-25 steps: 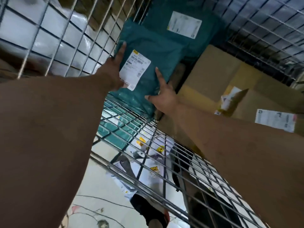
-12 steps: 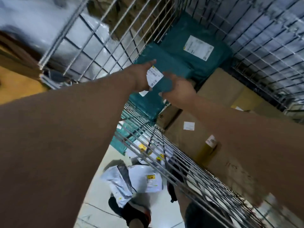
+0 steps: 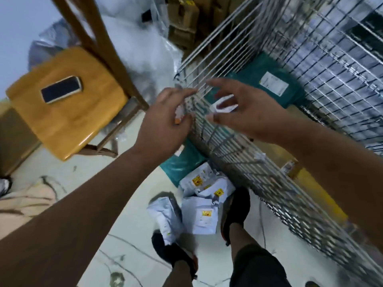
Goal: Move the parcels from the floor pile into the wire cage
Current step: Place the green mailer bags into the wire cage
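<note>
Both my hands hover empty above the near wall of the wire cage point(image 3: 238, 154). My left hand point(image 3: 165, 123) is just outside that wall, fingers loosely spread. My right hand point(image 3: 244, 108) is over the cage's inside, fingers apart. Inside the cage lie teal parcels point(image 3: 271, 79) with white labels on top of brown cardboard boxes point(image 3: 271, 154). On the floor by my feet sit several white parcels point(image 3: 199, 216) with yellow stickers, and a teal parcel point(image 3: 182, 164) leans against the cage's foot.
A wooden chair point(image 3: 62, 112) with a phone point(image 3: 61, 92) on its seat stands to the left. White plastic bags point(image 3: 145, 48) and stacked cardboard boxes point(image 3: 186, 17) lie behind it. My feet in dark sandals point(image 3: 236, 212) stand beside the floor pile.
Both hands let go of the teal parcel they held inside the cage and drew back over the cage wall. My view swung down and left toward the floor.
</note>
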Demonstrator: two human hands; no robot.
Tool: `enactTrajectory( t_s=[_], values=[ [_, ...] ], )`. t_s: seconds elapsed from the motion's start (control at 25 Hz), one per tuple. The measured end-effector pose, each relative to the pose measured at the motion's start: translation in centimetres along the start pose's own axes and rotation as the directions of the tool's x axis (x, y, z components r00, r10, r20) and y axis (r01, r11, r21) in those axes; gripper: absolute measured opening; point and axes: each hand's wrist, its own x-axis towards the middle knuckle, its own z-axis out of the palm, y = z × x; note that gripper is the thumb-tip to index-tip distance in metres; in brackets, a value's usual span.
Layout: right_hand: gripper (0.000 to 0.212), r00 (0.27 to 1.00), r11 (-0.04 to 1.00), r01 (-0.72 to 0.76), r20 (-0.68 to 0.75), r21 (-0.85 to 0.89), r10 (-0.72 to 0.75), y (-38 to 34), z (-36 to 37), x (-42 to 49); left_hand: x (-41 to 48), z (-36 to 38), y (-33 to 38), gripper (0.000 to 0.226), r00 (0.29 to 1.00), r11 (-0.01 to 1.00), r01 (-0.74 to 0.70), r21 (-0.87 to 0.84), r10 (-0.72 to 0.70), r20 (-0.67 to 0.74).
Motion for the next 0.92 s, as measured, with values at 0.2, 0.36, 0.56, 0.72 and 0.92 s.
enactTrajectory(
  t_s=[0.2,0.36,0.56,0.72,0.92],
  values=[
    [0.062,0.995,1.0,-0.009,0.099,-0.004,0.01,-2.5,11.8,-0.5,-13.0,-1.5,-9.5,0.055,0.933,0.931,0.361,-0.062,-0.361,0.011],
    [0.09,0.96,0.989,-0.089,0.255,-0.119,0.117,2.6,22.9,-0.4,-23.8,1.6,-16.6,0.063,0.759,0.764,0.645,-0.019,-0.638,0.131],
    [0.095,0.912,0.95,-0.149,0.332,-0.273,0.239,9.2,29.1,1.5,-31.4,7.6,-21.6,0.079,0.555,0.573,0.819,0.021,-0.802,0.222],
    [0.102,0.871,0.905,-0.226,0.341,-0.362,0.354,13.6,30.2,3.7,-32.1,10.0,-21.8,0.078,0.462,0.485,0.874,0.044,-0.854,0.239],
    [0.107,0.838,0.912,-0.2,0.419,-0.358,0.349,16.3,29.5,7.8,-27.2,10.6,-23.4,0.078,0.462,0.487,0.872,0.053,-0.854,0.239]
  ],
)
